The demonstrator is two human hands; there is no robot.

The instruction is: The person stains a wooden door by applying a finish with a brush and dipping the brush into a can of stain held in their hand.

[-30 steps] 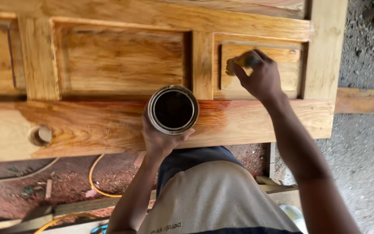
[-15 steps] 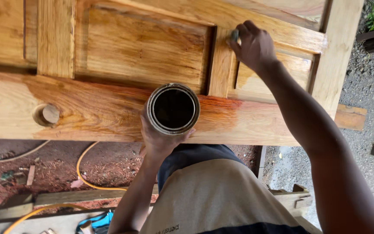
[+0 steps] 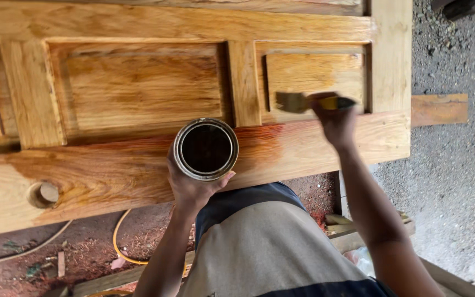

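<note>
Person wears a short-sleeved top, beige-grey across the chest, with a dark navy band at collar and another at the hem. Both forearms bare below the top; no gloves, watch or rings visible.

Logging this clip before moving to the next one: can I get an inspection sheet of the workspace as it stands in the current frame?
Surface: wooden panelled door lying flat, partly darkened by wet finish; round lock hole near its lower left.
Job's things: open round can of dark liquid; brush, bristles on the small right-hand panel.
Clutter: wood offcuts on the ground beside the door.
Hands: left hand holds the can from below; right hand grips the brush handle.
Cables: yellow hose or cord and a pale one on the soil below the door.
Surroundings: grey gravel at right, reddish soil below.
</note>
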